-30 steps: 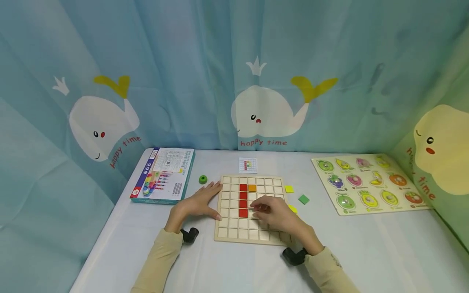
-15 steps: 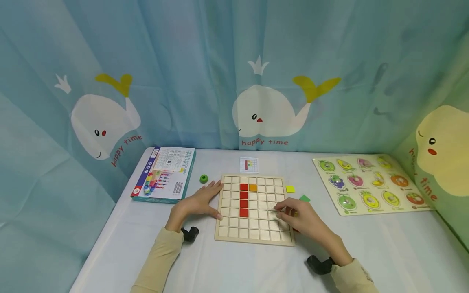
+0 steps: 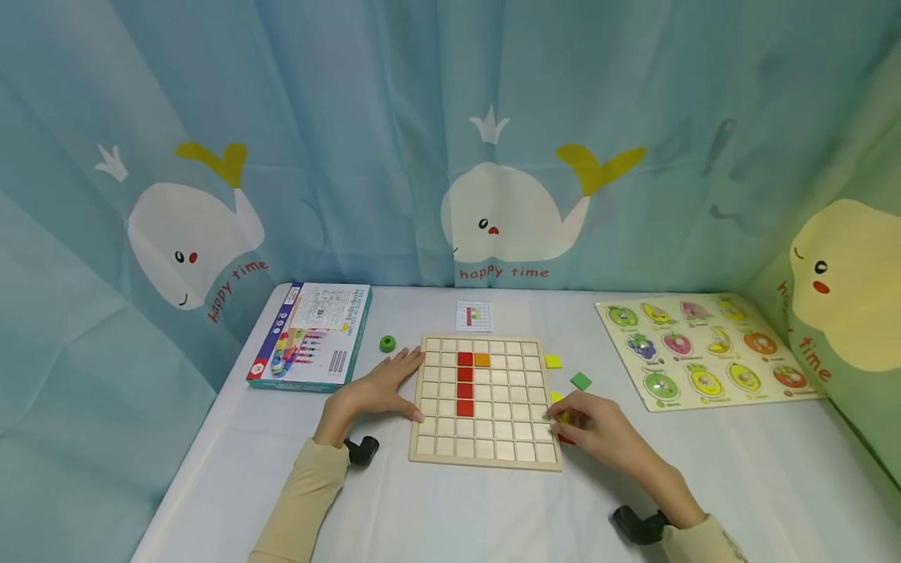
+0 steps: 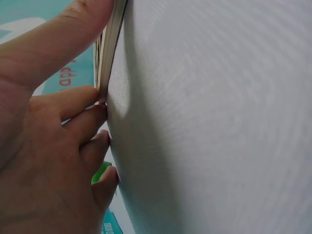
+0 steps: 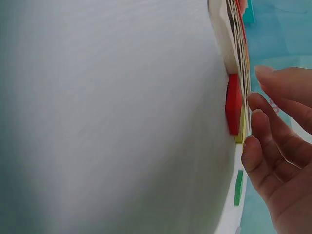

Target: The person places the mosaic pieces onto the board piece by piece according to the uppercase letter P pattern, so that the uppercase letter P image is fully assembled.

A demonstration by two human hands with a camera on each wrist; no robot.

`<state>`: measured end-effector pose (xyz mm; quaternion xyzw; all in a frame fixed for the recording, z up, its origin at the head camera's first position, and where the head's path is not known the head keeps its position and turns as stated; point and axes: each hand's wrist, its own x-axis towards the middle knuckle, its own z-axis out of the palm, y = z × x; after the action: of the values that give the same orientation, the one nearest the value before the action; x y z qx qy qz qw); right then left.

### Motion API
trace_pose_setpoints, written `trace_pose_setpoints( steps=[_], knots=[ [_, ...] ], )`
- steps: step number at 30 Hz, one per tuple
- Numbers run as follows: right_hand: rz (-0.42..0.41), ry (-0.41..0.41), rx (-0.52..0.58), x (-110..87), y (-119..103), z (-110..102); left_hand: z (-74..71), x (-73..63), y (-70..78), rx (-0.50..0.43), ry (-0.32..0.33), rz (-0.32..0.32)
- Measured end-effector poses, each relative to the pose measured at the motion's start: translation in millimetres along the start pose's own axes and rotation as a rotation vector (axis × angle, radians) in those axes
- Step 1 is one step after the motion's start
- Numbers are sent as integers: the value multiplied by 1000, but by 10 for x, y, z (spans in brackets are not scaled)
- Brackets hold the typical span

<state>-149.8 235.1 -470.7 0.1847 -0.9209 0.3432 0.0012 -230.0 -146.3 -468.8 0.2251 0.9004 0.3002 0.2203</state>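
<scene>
A wooden grid board [image 3: 486, 451] lies on the table with a column of several red square tiles [image 3: 464, 375] and one orange tile [image 3: 482, 360] in its cells. My left hand [image 3: 380, 389] rests at its left edge, fingers spread and thumb on the rim. My right hand [image 3: 598, 426] hovers at the right edge, fingers bent and nothing visible between thumb and index finger in the right wrist view. Below those fingers are a yellow tile [image 3: 563, 417] and a red tile [image 5: 234, 105], both partly hidden.
A yellow tile [image 3: 553, 361] and a green tile [image 3: 580, 381] lie right of the board. Behind it is a printed pattern card [image 3: 475, 316]. A green ring-shaped piece [image 3: 387, 343] and toy box [image 3: 310, 336] stand left; a fruit puzzle board [image 3: 711, 352] lies right.
My right hand has moved right, from over the middle of the grid to the loose tiles beside its right edge. My left hand stays put, and the tiles in the grid look the same.
</scene>
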Motion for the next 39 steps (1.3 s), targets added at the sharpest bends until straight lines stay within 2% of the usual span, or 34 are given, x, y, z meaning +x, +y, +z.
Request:
trace_pose_setpoints(
  steps=[7,15,20,26,29,33,39],
  knots=[
    [24,-37,-27,-60,33,-71,15,6,-2,11,-5,-20],
    [40,-65,-62,-94,59,-101,17,-3,-9,1,8,-8],
    [33,-88,-47,-105,54,-106,18,-8,-3,-7,7,-1],
    [93,-148,21,-101,35,-101,14,-11,5,-13,9,5],
    [66,-167,40,-101,34,-93,7,-17,12,-19,11,5],
    [9,-152,21,-98,32,-92,1,-25,20,-25,11,8],
    [-7,-125,21,-80,21,-84,11,-22,2,-14,8,23]
  ],
)
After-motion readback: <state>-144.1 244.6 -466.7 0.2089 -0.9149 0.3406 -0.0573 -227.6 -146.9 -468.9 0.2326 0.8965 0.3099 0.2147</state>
